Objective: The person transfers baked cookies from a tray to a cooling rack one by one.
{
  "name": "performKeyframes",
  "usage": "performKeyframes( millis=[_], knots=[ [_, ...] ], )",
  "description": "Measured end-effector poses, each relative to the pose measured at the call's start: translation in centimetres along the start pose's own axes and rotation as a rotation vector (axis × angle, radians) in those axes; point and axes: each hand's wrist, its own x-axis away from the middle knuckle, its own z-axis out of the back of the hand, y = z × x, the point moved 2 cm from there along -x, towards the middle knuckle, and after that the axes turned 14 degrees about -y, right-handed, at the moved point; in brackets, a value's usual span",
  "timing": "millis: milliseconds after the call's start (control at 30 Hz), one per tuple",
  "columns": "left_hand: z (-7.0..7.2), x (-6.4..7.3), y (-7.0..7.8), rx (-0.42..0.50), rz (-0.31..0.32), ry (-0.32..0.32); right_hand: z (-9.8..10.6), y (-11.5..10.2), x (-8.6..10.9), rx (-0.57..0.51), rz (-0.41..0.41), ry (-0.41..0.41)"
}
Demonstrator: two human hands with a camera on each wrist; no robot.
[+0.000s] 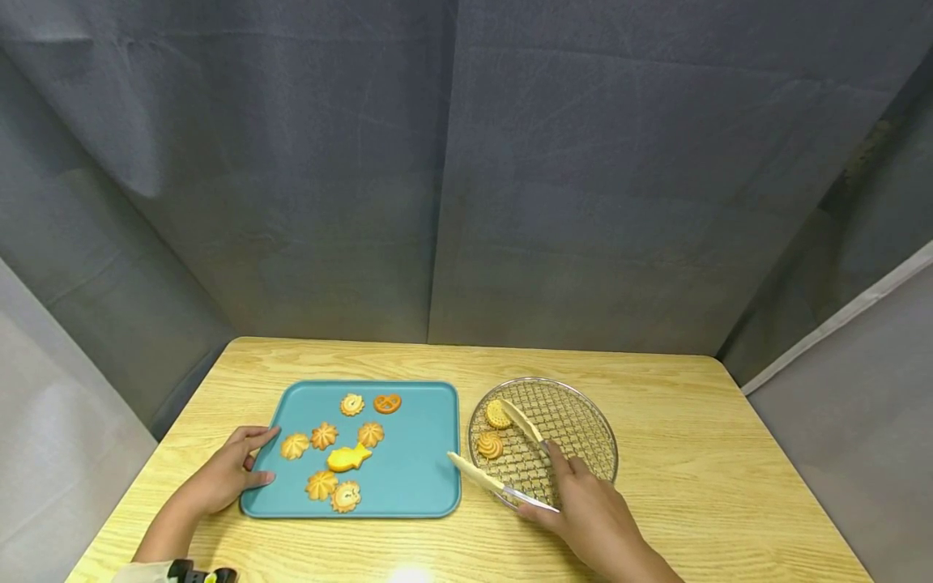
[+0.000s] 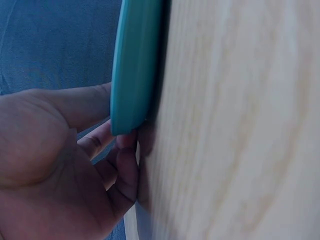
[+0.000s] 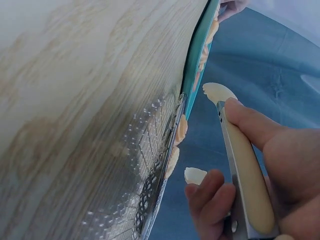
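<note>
My left hand (image 1: 232, 470) grips the left edge of a blue-green tray (image 1: 415, 465), its thumb at the rim and other fingers curled by the side. On the tray lie a fish-shaped cookie (image 1: 348, 458), a pretzel (image 1: 387, 403) and several flower-shaped cookies (image 1: 295, 446). With my right hand (image 1: 594, 510) I hold tongs (image 3: 247, 175) with pale tips, their arms spread apart above a round wire rack (image 1: 576, 421). One tip is beside a round cookie (image 1: 496, 415) on the rack; the other hangs near the tray's right edge. A swirl cookie (image 1: 490, 444) lies between the arms.
The tray and the rack stand side by side on a light wooden table (image 1: 692, 453). Grey curtains (image 1: 583, 178) hang behind the table and at both sides.
</note>
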Motion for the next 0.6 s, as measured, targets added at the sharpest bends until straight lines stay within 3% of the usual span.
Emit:
performKeyframes(
  millis=[600],
  knots=[
    [-0.1,0.0,0.0,-0.003,0.007,0.010,0.0,-1.8,-0.5,0.014,0.044,0.015]
  ],
)
